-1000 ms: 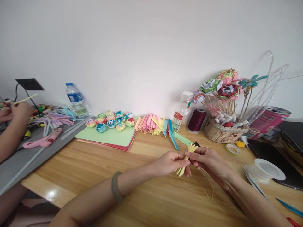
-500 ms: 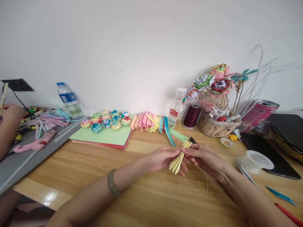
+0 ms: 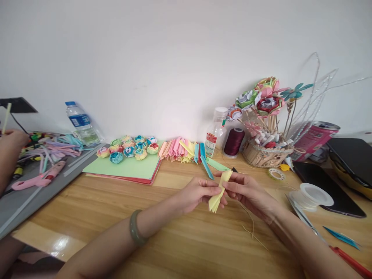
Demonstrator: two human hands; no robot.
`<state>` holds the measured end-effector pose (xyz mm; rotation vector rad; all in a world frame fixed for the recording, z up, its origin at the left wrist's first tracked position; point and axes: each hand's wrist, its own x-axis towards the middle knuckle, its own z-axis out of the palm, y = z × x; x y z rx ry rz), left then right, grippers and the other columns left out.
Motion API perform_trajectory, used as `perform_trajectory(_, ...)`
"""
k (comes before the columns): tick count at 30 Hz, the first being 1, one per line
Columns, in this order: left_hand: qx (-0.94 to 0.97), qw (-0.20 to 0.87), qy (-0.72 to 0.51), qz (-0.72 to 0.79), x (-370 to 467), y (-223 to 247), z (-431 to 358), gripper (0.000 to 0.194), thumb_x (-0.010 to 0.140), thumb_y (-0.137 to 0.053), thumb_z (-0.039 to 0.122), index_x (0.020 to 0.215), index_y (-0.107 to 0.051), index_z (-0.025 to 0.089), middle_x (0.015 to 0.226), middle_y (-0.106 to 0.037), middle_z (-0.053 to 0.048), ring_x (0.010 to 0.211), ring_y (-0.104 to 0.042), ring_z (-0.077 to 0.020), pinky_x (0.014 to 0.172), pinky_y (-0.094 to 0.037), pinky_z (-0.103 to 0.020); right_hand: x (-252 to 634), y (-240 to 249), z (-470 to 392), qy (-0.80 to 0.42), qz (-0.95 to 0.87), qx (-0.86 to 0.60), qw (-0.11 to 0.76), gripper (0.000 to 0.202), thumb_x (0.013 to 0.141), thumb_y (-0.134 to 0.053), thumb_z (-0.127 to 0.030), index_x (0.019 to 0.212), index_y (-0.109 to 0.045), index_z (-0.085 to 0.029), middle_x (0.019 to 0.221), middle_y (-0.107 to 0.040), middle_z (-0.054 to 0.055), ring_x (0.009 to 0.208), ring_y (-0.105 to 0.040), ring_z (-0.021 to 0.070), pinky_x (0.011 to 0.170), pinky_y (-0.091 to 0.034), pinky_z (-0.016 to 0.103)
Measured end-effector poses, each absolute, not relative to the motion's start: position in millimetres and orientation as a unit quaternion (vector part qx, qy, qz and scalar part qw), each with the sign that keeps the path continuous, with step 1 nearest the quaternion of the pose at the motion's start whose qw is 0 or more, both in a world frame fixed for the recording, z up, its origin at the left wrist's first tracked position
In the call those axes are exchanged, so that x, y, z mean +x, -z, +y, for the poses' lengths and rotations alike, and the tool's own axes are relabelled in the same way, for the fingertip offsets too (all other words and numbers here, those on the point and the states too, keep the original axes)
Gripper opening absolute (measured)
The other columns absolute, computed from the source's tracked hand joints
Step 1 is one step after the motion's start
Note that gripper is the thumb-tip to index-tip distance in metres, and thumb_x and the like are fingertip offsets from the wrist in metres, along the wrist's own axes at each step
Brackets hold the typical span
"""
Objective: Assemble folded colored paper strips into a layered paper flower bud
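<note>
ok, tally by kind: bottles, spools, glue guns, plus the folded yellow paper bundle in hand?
Bottles: 2 (blue-capped bottle, white-capped bottle)
Spools: 2 (maroon spool, white spool)
Glue guns: 1 (pink glue gun)
Yellow paper bundle: 1
Total: 6

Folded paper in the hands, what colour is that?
The folded paper is pale yellow, seen best in the head view.

The folded bundle [image 3: 218,195] in the grip looked like matt, creased yellow paper. The table [image 3: 116,197] beneath it showed smooth wood grain with a glossy sheen. Beyond the grip stood a clear, shiny bottle [image 3: 214,133]; to the grip's right, a smooth white plastic spool [image 3: 316,194] and a rough wooden basket [image 3: 263,155].
</note>
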<state>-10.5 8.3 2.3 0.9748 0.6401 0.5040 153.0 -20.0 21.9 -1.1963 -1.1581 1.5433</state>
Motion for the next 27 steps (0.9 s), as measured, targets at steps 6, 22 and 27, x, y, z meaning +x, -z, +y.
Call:
perform_trajectory(6, 0.591, 0.665, -0.288, 0.354, -10.0, -3.3, 7.0, 0.038, 0.068, -0.061, 0.047, 0.067, -0.065, 0.009, 0.058, -0.060, -0.002, 0.047, -0.049, -0.0083, 0.047, -0.036, -0.021, 151.1, -24.2, -19.7, -0.444, -0.567, -0.540, 0.435, 0.049, 0.068, -0.066, -0.046, 0.106, -0.063, -0.015, 0.072, -0.060, 0.001, 0.064, -0.048, 0.0140, 0.058, -0.038, 0.027)
perform_trajectory(22, 0.507, 0.772, -0.215, 0.317, -6.4, -2.2, 2.1, 0.043, 0.064, -0.065, 0.052, 0.078, -0.050, 0.014, 0.068, -0.063, -0.005, 0.063, -0.061, -0.0152, 0.062, -0.045, -0.028, 152.3, -30.8, -20.0, -0.408, -0.527, -0.589, 0.457, 0.043, 0.052, -0.072, -0.055, 0.069, -0.069, -0.016, 0.060, -0.061, 0.001, 0.057, -0.051, 0.0147, 0.055, -0.040, 0.027)
perform_trajectory(27, 0.514, 0.767, -0.186, 0.337, -6.8, -8.5, 0.3, 0.040, 0.068, -0.061, 0.049, 0.082, -0.052, 0.013, 0.065, -0.053, 0.000, 0.056, -0.050, -0.0095, 0.052, -0.046, -0.025, 152.3, -33.7, -23.1, -0.394, -0.537, -0.586, 0.461, 0.041, 0.054, -0.070, -0.054, 0.070, -0.067, -0.016, 0.059, -0.059, 0.000, 0.055, -0.050, 0.0137, 0.053, -0.038, 0.026)
